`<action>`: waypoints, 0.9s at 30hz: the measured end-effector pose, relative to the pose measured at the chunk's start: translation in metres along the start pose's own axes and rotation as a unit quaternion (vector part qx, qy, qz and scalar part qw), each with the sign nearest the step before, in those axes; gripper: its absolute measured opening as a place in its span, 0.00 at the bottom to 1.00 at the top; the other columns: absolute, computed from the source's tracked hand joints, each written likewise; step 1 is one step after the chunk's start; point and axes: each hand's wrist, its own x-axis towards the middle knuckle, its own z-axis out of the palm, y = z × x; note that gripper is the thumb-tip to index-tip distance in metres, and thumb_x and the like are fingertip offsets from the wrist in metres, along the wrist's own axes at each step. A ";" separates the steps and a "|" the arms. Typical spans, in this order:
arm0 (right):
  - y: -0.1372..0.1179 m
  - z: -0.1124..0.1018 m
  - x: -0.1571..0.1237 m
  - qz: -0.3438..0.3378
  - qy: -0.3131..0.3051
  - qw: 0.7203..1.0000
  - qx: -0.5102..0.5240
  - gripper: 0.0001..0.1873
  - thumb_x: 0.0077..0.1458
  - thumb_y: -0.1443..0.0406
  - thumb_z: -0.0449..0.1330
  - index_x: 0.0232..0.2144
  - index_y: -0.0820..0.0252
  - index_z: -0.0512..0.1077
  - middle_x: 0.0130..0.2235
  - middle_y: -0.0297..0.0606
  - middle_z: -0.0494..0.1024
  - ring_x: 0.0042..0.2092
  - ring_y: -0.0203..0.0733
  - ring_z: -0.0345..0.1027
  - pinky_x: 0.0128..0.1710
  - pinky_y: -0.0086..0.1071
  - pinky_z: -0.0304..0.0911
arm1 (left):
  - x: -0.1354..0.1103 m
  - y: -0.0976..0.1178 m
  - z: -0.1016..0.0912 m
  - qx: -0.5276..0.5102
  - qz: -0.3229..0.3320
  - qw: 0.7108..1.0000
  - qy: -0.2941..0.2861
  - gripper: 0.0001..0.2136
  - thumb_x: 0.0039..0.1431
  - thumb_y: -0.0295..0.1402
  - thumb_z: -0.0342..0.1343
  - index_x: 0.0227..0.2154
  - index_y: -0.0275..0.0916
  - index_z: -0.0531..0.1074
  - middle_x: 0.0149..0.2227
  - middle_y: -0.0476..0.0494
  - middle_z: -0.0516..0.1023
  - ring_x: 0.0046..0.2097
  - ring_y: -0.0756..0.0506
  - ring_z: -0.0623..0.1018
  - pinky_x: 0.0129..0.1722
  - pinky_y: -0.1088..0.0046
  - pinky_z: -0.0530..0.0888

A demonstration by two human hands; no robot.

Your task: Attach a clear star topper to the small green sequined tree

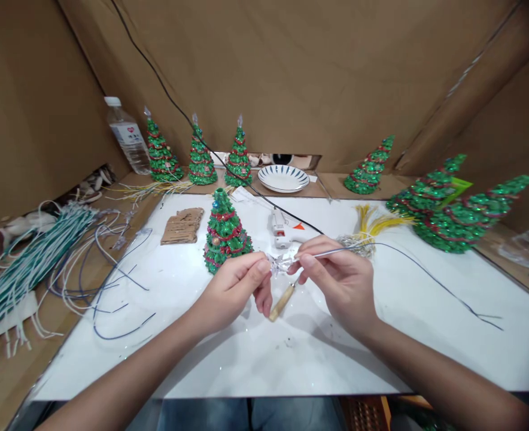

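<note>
My left hand (242,281) pinches a small clear plastic, star-like ornament (280,263) above the middle of the table. Closed on a thin dark blue and white wire (408,256) just behind that ornament is my right hand (343,278); the wire trails off to the right and splits into two ends. The exact joint between wire and ornament is hard to make out. Below the hands lies a tool with a wooden handle (282,303), its tip partly hidden. A green glittery Christmas tree (225,236) with red garlands stands upright just beyond my left hand.
A white glue gun (279,228) lies behind my hands, near a black cord (264,196). Trees with clear toppers (240,152) stand at the back left beside a water bottle (128,139). More trees (370,167), a plate (283,188), cardboard (181,226) and bundled wires (40,257) surround the work area.
</note>
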 end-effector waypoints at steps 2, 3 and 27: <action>0.002 0.001 -0.001 0.008 -0.008 1.000 0.005 0.05 0.56 0.69 0.60 0.28 0.62 0.75 0.32 0.37 0.72 0.30 0.33 0.73 0.23 0.25 0.69 | 0.000 -0.001 -0.001 0.009 -0.002 1.000 0.004 0.16 0.66 0.41 0.43 0.25 0.37 0.62 0.18 0.53 0.68 0.22 0.52 0.73 0.24 0.78 0.66; 0.003 0.001 -0.001 0.013 -0.012 1.000 0.008 0.05 0.56 0.69 0.60 0.28 0.62 0.75 0.32 0.37 0.72 0.30 0.33 0.73 0.23 0.25 0.68 | 0.000 -0.002 -0.001 0.015 -0.005 1.000 0.008 0.17 0.66 0.41 0.43 0.25 0.37 0.62 0.17 0.52 0.69 0.21 0.52 0.72 0.24 0.78 0.66; -0.055 -0.042 0.012 -0.115 -0.126 0.846 -0.505 0.09 0.58 0.61 0.54 0.36 0.55 0.73 0.24 0.35 0.73 0.24 0.36 0.64 0.25 0.30 0.52 | -0.019 0.101 0.015 0.406 0.152 0.900 0.054 0.17 0.66 0.37 0.41 0.22 0.40 0.63 0.21 0.49 0.67 0.24 0.50 0.67 0.27 0.72 0.61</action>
